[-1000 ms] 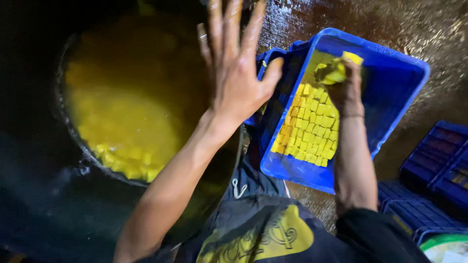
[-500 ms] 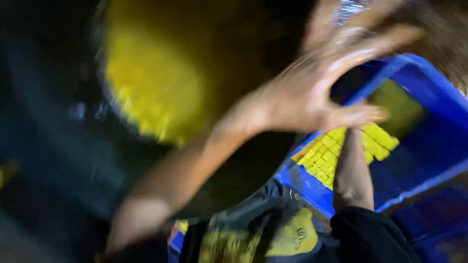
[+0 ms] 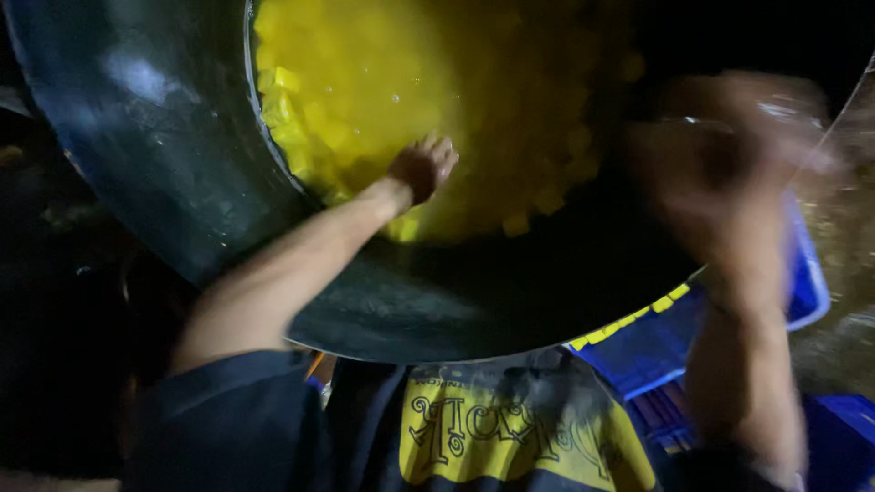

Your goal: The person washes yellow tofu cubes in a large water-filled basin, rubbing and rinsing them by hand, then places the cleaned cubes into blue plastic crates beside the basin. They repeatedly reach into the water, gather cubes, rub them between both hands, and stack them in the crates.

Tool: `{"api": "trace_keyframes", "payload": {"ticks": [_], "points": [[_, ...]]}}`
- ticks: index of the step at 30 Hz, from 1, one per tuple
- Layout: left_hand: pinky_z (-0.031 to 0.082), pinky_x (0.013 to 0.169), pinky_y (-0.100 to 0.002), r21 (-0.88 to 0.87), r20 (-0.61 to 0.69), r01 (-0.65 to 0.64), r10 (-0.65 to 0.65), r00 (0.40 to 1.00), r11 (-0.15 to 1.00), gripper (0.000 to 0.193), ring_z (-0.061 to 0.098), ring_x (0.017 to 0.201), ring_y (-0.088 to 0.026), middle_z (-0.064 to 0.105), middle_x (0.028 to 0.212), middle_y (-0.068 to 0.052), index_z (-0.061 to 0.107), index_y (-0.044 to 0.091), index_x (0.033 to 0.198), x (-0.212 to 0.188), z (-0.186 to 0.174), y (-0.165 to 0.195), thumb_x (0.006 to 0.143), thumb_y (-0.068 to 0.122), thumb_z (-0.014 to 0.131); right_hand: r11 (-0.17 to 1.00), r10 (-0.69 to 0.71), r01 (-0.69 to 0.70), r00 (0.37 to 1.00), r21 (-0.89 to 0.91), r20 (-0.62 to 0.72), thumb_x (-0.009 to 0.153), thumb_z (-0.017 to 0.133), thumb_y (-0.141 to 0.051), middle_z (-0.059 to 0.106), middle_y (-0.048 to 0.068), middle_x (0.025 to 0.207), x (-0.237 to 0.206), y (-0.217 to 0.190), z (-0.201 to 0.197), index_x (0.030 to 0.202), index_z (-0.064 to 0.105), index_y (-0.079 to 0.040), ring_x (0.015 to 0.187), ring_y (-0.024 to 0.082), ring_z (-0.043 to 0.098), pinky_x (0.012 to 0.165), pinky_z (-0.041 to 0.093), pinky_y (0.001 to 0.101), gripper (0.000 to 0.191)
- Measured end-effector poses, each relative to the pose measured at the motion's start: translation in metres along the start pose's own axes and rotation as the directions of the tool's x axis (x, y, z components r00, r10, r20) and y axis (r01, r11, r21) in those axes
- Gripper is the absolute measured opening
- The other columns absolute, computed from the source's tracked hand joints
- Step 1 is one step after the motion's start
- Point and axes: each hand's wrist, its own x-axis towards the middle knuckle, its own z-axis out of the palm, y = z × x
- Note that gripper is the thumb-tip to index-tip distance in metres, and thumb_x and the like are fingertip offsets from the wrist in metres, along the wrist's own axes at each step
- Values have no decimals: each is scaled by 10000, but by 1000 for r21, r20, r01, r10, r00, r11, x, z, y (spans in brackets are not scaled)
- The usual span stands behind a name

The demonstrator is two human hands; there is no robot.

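1. Head view: the left hand (image 3: 421, 169), fingers curled and seemingly empty, reaches over yellow cubes (image 3: 365, 100) floating in the big black wok (image 3: 164, 137).
2. The right hand (image 3: 729, 155), blurred beside the blue crate (image 3: 802, 282), cannot be read; low, gentle releases would likely avoid splashing.

A dark shirt (image 3: 510, 428) with a yellow print shows below; stacked blue crates (image 3: 674, 419) sit beside it.
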Motion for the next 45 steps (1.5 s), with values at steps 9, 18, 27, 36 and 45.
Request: {"api": "trace_keyframes", "payload": {"ticks": [9,18,27,36,45], "points": [[483,934,-576,-349,200,336,-281,939,875,717,529,1156,-447,467,1448,-255,520,67,1378,23,8,11,680,148,663,791,288,122,789,-599,542,964,580,-386,532,259,1354,85,25,254,1294,630,-74,1193,528,461,921,418,655,457],[532,850,-468,-532,355,433,-273,894,727,627,587,1020,-357,490,1414,-257,491,56,1379,47,-51,-32,758,112,548,889,303,102,599,-446,741,980,567,-385,546,254,1339,136,25,265,1300,621,-60,1171,506,484,914,437,628,460],[585,680,-349,-875,77,429,-809,583,225,561,626,811,-245,459,1460,-247,341,77,1486,84,-56,-118,934,136,424,864,240,84,798,-497,552,995,554,-385,561,250,1324,313,-42,261,1305,612,-46,1150,484,508,907,457,600,463],[558,790,-393,-607,190,610,-653,733,509,530,612,962,-275,563,1336,-162,470,66,1416,91,-64,-123,930,262,551,697,406,158,718,-699,566,1011,541,-384,575,245,1310,362,-55,296,1310,603,-32,1128,463,531,900,476,573,467],[600,910,-427,-734,-3,-489,-717,697,-472,504,636,1105,-262,637,1185,-116,576,82,1295,82,-48,-124,946,444,601,946,322,-225,584,-232,745,1027,529,-384,589,241,1295,319,-14,272,1316,594,-18,1106,441,555,894,496,546,471]]}}
